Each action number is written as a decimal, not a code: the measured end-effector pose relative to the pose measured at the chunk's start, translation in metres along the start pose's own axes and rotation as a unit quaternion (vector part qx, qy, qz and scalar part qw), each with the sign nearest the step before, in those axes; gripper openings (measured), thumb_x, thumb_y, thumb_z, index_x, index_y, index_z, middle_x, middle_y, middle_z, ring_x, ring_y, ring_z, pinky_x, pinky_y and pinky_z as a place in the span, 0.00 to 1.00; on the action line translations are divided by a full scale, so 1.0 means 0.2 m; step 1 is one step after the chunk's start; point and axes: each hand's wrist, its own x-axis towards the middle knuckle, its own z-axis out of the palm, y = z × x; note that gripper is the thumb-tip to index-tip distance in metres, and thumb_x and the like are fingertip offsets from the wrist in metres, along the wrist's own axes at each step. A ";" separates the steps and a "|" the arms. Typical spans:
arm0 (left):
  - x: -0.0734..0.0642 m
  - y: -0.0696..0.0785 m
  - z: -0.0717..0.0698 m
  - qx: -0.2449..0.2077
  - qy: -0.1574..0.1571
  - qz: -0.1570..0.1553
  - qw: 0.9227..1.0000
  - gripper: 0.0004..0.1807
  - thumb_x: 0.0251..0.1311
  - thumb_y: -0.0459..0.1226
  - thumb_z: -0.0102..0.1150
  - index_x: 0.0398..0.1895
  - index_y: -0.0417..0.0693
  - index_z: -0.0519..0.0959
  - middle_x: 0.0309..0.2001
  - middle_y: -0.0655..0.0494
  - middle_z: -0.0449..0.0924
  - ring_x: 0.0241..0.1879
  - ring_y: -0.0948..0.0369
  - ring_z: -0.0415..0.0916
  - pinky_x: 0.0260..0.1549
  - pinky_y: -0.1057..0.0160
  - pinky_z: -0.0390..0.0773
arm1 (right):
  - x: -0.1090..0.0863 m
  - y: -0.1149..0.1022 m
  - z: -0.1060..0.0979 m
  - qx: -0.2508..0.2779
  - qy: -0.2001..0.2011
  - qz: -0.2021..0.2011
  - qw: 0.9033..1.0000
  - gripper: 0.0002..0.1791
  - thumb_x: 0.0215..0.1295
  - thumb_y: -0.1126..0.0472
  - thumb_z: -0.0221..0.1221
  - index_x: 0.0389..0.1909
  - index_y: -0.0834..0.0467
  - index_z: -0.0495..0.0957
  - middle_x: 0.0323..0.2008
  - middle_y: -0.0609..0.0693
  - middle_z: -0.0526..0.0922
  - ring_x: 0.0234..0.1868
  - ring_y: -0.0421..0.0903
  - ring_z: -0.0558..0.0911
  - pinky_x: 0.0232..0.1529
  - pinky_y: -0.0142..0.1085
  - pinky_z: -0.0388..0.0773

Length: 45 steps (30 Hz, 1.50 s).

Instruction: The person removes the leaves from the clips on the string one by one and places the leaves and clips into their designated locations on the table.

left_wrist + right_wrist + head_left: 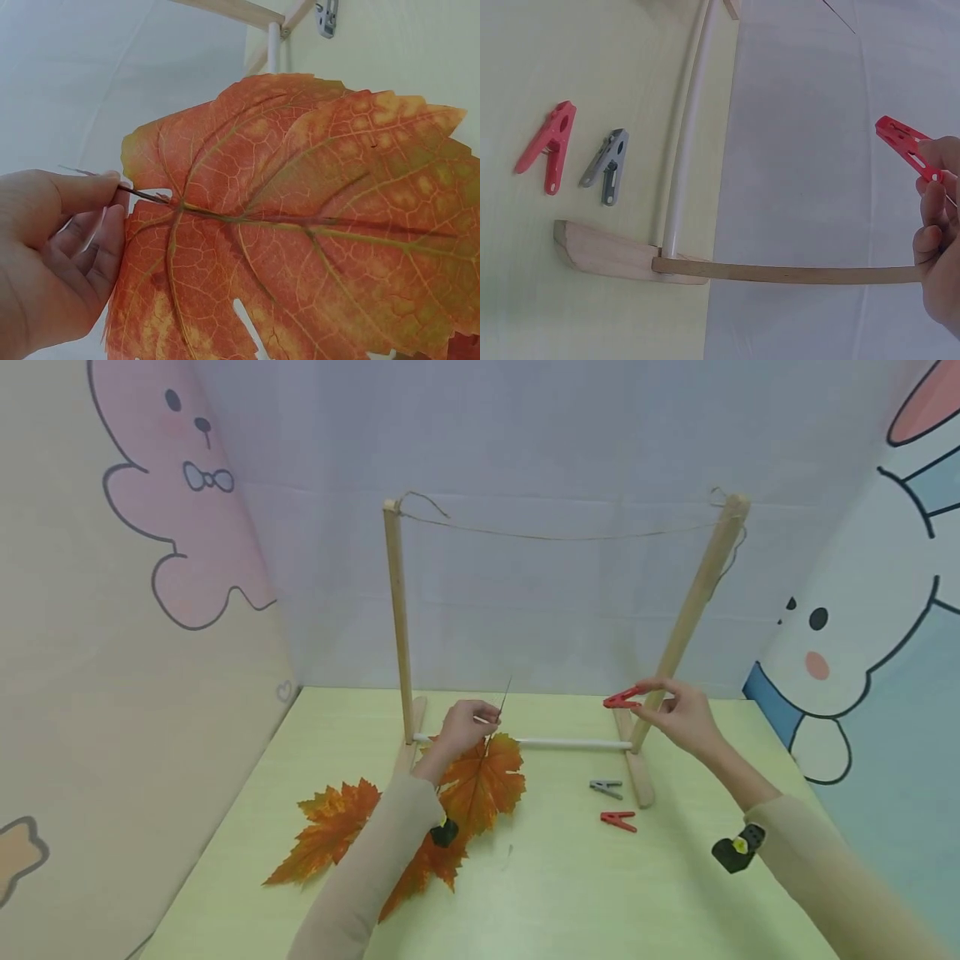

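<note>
My left hand pinches the thin dark stem of an orange maple leaf between thumb and fingers. The leaf hangs below that hand in the head view, in front of the white crossbar. My right hand holds a red clothespin by its handle end, near the frame's right post; its nose points left. In the right wrist view the same clothespin shows against the pale backdrop, gripped at the right edge. A string runs between the two post tops, above both hands.
A grey clothespin and a second red clothespin lie on the table right of centre. Another maple leaf lies at left, and more orange leaf shows beside the left sleeve. Wooden posts stand on wooden feet.
</note>
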 end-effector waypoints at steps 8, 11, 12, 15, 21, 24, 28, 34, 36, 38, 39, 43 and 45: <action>-0.05 -0.07 0.02 -0.007 0.021 -0.019 1.000 0.08 0.54 0.28 0.59 0.38 0.37 0.80 0.34 0.48 0.81 0.36 0.56 0.79 0.31 0.65 0.78 | -0.06 0.07 0.05 0.003 -0.011 0.036 0.999 0.16 0.53 0.63 0.64 0.43 0.64 0.76 0.32 0.58 0.77 0.11 0.34 0.60 0.09 0.31 0.58; -0.07 -0.10 0.03 -0.009 0.023 -0.030 0.999 0.08 0.53 0.28 0.59 0.38 0.37 0.80 0.34 0.48 0.81 0.37 0.56 0.78 0.31 0.65 0.78 | -0.08 0.07 0.07 0.005 -0.014 0.042 0.999 0.16 0.53 0.63 0.64 0.43 0.65 0.76 0.34 0.60 0.77 0.11 0.34 0.61 0.10 0.30 0.59; -0.07 -0.11 0.03 -0.010 0.024 -0.033 0.999 0.08 0.53 0.28 0.59 0.38 0.37 0.80 0.33 0.48 0.82 0.36 0.56 0.78 0.30 0.65 0.78 | -0.08 0.08 0.08 0.005 -0.014 0.043 0.999 0.16 0.53 0.63 0.64 0.42 0.65 0.76 0.34 0.61 0.77 0.12 0.34 0.61 0.10 0.30 0.59; -0.08 -0.14 0.04 -0.015 0.021 -0.041 0.999 0.08 0.53 0.28 0.60 0.37 0.37 0.81 0.33 0.48 0.81 0.35 0.56 0.78 0.29 0.66 0.77 | -0.10 0.09 0.10 0.007 -0.014 0.049 0.999 0.16 0.53 0.62 0.64 0.41 0.65 0.77 0.36 0.61 0.78 0.12 0.34 0.61 0.10 0.30 0.59; -0.11 -0.16 0.06 -0.035 -0.002 -0.048 0.998 0.08 0.54 0.28 0.59 0.38 0.37 0.80 0.33 0.47 0.80 0.32 0.58 0.77 0.26 0.66 0.77 | -0.13 0.13 0.13 0.026 -0.019 0.046 0.998 0.15 0.53 0.64 0.64 0.41 0.66 0.76 0.34 0.62 0.78 0.11 0.33 0.62 0.09 0.30 0.60; -0.11 -0.17 0.07 -0.042 -0.007 -0.054 0.998 0.08 0.54 0.28 0.59 0.38 0.37 0.80 0.34 0.47 0.80 0.31 0.58 0.76 0.25 0.66 0.77 | -0.15 0.14 0.14 0.037 -0.019 0.042 0.998 0.15 0.53 0.66 0.63 0.41 0.67 0.76 0.33 0.63 0.78 0.10 0.32 0.63 0.09 0.30 0.60; -0.11 -0.19 0.08 -0.058 -0.013 -0.067 0.996 0.10 0.54 0.27 0.59 0.40 0.34 0.79 0.34 0.46 0.80 0.32 0.58 0.77 0.27 0.66 0.77 | -0.15 0.16 0.15 0.035 -0.015 0.039 0.999 0.14 0.53 0.65 0.64 0.41 0.66 0.77 0.32 0.56 0.79 0.09 0.32 0.62 0.08 0.30 0.60; -0.13 -0.22 0.09 -0.073 -0.024 -0.091 0.993 0.13 0.53 0.27 0.60 0.42 0.30 0.78 0.34 0.45 0.81 0.32 0.59 0.77 0.26 0.66 0.77 | -0.18 0.17 0.17 0.033 -0.021 0.056 0.998 0.14 0.52 0.66 0.64 0.40 0.66 0.77 0.23 0.48 0.77 0.09 0.31 0.59 0.08 0.29 0.57; -0.14 -0.22 0.09 -0.074 -0.031 -0.094 0.992 0.13 0.52 0.27 0.59 0.42 0.30 0.78 0.34 0.45 0.81 0.31 0.59 0.77 0.25 0.65 0.77 | -0.19 0.18 0.18 0.042 -0.025 0.064 0.997 0.15 0.52 0.67 0.64 0.41 0.67 0.77 0.24 0.48 0.77 0.09 0.30 0.58 0.08 0.30 0.57; -0.14 -0.23 0.10 -0.073 -0.035 -0.096 0.992 0.13 0.52 0.26 0.59 0.42 0.29 0.78 0.34 0.44 0.81 0.31 0.59 0.77 0.25 0.65 0.77 | -0.21 0.20 0.19 0.051 -0.029 0.073 0.996 0.15 0.52 0.68 0.63 0.42 0.68 0.76 0.27 0.48 0.78 0.09 0.30 0.59 0.08 0.31 0.57; -0.15 -0.23 0.10 -0.072 -0.037 -0.096 0.992 0.13 0.52 0.26 0.59 0.42 0.29 0.77 0.34 0.44 0.81 0.32 0.59 0.78 0.25 0.64 0.77 | -0.22 0.20 0.19 0.052 -0.029 0.076 0.995 0.15 0.52 0.68 0.64 0.42 0.68 0.76 0.27 0.47 0.78 0.09 0.29 0.59 0.08 0.31 0.57; -0.16 -0.26 0.11 -0.062 -0.042 -0.100 0.992 0.13 0.52 0.27 0.59 0.42 0.29 0.78 0.34 0.44 0.81 0.33 0.57 0.78 0.27 0.64 0.77 | -0.25 0.23 0.21 0.060 -0.029 0.087 0.994 0.15 0.52 0.67 0.64 0.41 0.68 0.77 0.29 0.46 0.77 0.09 0.30 0.59 0.08 0.29 0.57; -0.16 -0.29 0.12 -0.059 -0.045 -0.105 0.992 0.13 0.52 0.27 0.59 0.42 0.29 0.78 0.34 0.44 0.81 0.32 0.57 0.78 0.27 0.65 0.77 | -0.26 0.23 0.22 0.060 -0.027 0.090 0.994 0.15 0.51 0.66 0.65 0.40 0.67 0.77 0.26 0.46 0.77 0.09 0.30 0.59 0.08 0.28 0.56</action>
